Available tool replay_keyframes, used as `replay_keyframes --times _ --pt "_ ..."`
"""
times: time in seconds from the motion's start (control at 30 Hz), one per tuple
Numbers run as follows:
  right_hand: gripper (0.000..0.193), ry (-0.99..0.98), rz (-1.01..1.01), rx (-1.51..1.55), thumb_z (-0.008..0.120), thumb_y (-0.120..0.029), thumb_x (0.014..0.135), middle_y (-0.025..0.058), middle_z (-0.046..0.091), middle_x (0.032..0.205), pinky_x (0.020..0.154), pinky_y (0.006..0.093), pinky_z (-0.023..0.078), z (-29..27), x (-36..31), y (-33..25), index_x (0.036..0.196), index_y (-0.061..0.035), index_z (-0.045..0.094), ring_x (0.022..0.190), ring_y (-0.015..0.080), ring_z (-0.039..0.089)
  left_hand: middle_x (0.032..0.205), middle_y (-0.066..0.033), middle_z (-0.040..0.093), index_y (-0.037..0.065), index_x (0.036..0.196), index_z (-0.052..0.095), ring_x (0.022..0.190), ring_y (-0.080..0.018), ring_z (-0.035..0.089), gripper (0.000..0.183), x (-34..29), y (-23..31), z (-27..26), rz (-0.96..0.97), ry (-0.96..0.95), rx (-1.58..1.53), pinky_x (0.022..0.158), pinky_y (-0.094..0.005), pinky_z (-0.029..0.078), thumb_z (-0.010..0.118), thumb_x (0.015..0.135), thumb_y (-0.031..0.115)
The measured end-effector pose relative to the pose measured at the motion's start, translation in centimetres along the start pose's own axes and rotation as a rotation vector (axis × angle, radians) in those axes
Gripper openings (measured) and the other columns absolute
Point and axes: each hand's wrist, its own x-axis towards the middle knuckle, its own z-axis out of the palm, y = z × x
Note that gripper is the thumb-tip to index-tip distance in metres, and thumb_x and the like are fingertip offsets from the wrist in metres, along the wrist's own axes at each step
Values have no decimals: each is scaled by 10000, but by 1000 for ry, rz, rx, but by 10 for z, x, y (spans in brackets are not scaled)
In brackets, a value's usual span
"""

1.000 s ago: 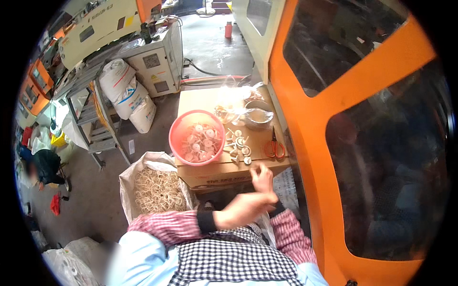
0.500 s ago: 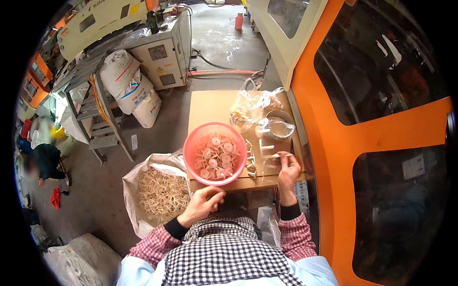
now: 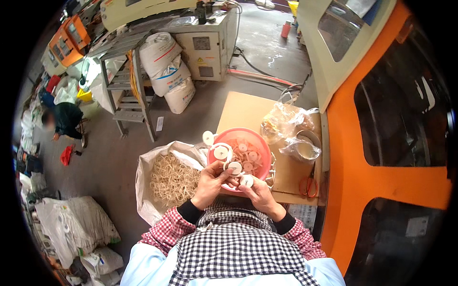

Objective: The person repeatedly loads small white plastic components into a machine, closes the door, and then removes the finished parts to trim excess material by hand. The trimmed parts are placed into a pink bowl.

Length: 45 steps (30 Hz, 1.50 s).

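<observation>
Together both hands grip round white plastic discs (image 3: 229, 162)

We see white sacks (image 3: 168, 71) with red stripes stacked beside a grey cabinet, which bears a yellow warning label (image 3: 202, 61); clear plastic bags (image 3: 285, 126) lie on the worktop (image 3: 243, 110).
</observation>
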Motion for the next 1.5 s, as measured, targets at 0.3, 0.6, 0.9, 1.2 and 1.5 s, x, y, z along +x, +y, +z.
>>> replay_keyframes --times 0.3,0.6,0.9,1.2,1.5 --pt "287 -144 493 645 516 -194 963 97 620 1035 766 281 514 -18 20 13 1150 19 558 866 142 609 830 -88 669 -27 1023 586 668 -119 652 130 -1 -23 4 267 252 263 583 -234 535 566 917 46" --pt "179 97 -166 -769 590 -154 893 92 654 767 585 300 499 -10 19 20 950 13 624 665 203 648 825 -80 667 -18 999 602 692 -149 662 123 -10 -26 5 191 318 285 597 -260 521 571 914 65" --pt "272 151 37 -905 472 -223 961 192 621 816 615 403 488 -17 74 16 897 0 615 689 369 602 813 -21 628 -3 959 617 697 -67 564 81 -3 -32 -6 295 321 403 620 -224 462 586 907 50" --pt "232 -225 -106 -230 603 -159 882 155 593 965 771 364 483 -16 58 0 1053 -3 627 879 292 603 736 11 592 8 951 605 613 -38 532 96 0 -35 -8 245 200 345 524 -188 416 576 926 97" --pt "132 -166 -309 -405 644 -147 839 159 643 873 686 367 513 -16 46 -38 927 -48 642 785 331 644 747 -13 610 -13 966 637 538 -76 542 155 1 -12 -16 -66 53 133 493 -181 441 575 930 125"
